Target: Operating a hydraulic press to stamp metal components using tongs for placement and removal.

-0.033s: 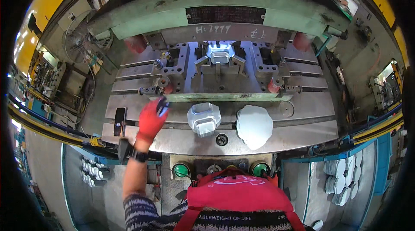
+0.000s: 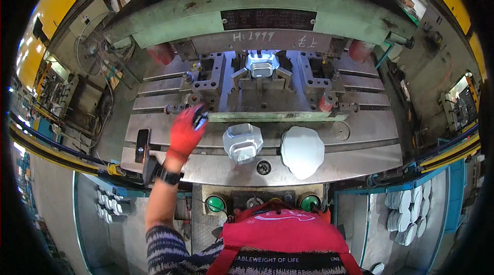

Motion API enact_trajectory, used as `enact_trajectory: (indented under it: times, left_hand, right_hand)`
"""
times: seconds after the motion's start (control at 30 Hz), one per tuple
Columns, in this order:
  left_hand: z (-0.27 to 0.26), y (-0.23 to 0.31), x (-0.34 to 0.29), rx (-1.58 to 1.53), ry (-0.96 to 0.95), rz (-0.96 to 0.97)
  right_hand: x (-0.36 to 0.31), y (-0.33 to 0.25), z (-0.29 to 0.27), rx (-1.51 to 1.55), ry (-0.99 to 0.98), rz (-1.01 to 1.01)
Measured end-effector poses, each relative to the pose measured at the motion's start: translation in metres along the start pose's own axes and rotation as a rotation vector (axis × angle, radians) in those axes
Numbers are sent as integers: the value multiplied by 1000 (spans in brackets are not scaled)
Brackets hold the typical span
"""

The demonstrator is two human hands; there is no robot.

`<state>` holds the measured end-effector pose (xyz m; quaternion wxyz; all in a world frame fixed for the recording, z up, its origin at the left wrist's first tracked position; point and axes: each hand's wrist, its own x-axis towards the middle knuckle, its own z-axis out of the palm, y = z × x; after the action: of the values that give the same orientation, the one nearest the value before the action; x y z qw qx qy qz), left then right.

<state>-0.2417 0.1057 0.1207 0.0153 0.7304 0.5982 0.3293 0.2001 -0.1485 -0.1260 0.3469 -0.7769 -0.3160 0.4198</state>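
My left hand [image 2: 186, 133], in a red glove, reaches over the left part of the press bed [image 2: 221, 171], close to the front edge of the lower die [image 2: 257, 116]. Its fingers are closed around a small dark thing with a pale edge [image 2: 200, 118], whose kind I cannot make out. Right of this hand, a shiny formed metal shell [image 2: 243, 144] lies on the bed. Farther right are flat, pale sheet-metal blanks [image 2: 302, 151] with wavy edges. Another formed metal shell [image 2: 262, 65] sits lit up inside the die. My right hand does not show.
The green upper press slide [image 2: 180, 20] hangs above the die. A phone [image 2: 142, 145] lies at the bed's left end. Two green buttons [image 2: 215, 203] are on the front panel. Stacked metal pieces [image 2: 110, 205] stand in the left bin, and blank stacks [image 2: 404, 213] in the right one.
My left hand has moved slightly forward and to the right, toward the die edge, with its fingers still closed. The metal shells and blanks have stayed in place.
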Motion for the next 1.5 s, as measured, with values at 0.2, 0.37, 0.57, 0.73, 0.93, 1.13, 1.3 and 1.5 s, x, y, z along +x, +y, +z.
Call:
enact_trajectory:
  times: [0.2, 0.37, 0.57, 0.73, 0.93, 1.13, 1.3, 1.5]
  left_hand:
    - [92, 44, 131, 173, 108, 362]
    - [139, 60, 194, 222, -316, 162]
    - [192, 12, 216, 360, -60, 383]
    - [139, 45, 197, 391, 5, 375]
    - [62, 51, 95, 237, -167, 461]
    - [43, 49, 5, 269, -393, 331]
    - [52, 56, -15, 265, -404, 340]
    - [48, 73, -22, 315, -271, 388]
  right_hand:
    - [7, 34, 2, 120, 24, -4]
    - [-5, 11, 6, 253, 52, 19]
    - [-3, 21, 4, 251, 16, 45]
    - [-12, -15, 6, 378, 10, 114]
    - [2, -3, 0, 108, 54, 135]
    - [5, 38, -9, 48, 49, 93]
    - [18, 132, -37, -381, 92, -636]
    - [-37, -9, -46, 511, 341, 60]
